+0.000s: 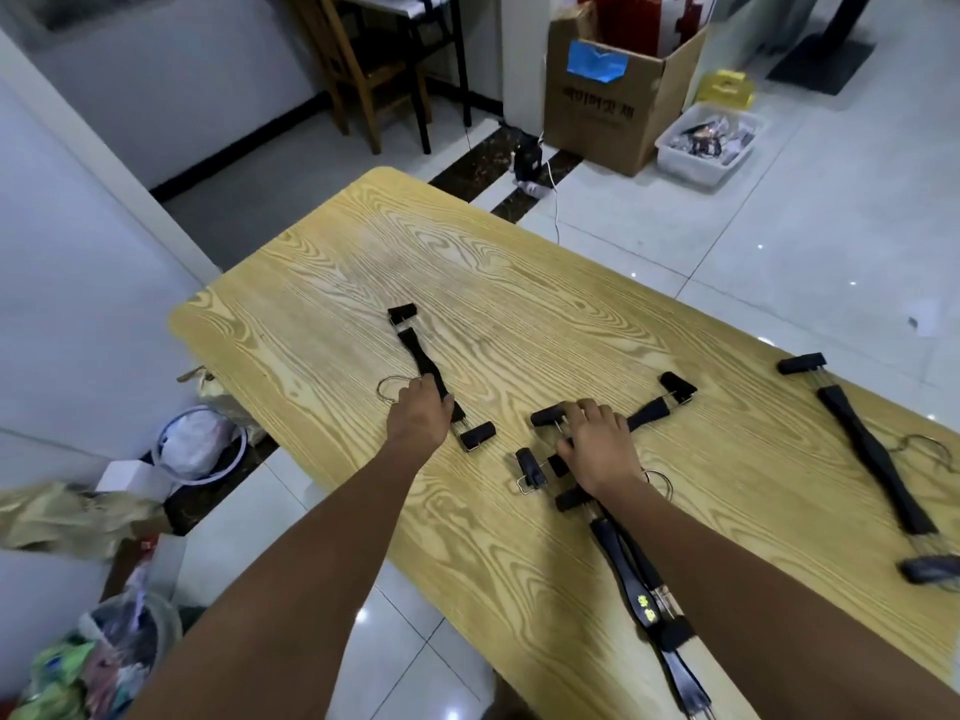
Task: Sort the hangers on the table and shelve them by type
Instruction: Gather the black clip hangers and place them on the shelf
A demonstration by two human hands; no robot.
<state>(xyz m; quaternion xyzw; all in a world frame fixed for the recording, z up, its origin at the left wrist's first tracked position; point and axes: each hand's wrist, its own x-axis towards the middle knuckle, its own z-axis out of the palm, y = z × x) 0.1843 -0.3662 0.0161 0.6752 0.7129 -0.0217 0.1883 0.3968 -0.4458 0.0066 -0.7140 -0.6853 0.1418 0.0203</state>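
Several black clip hangers with metal hooks lie on the light wooden table [519,262]. My left hand [421,415] closes over the middle of the left hanger [423,363], by its wire hook. My right hand [600,446] presses down on a crossed pile of hangers [649,410] at the table's middle; its fingers curl over their bars. Two more hangers [636,584] run from under my right wrist toward the near edge. A separate hanger [872,459] lies at the right, apart from both hands.
A cardboard box [602,106] and a white plastic bin [706,148] stand on the tiled floor beyond the table. A wooden chair [358,70] is at the back. Bags and a trash bin [124,652] crowd the floor at the left.
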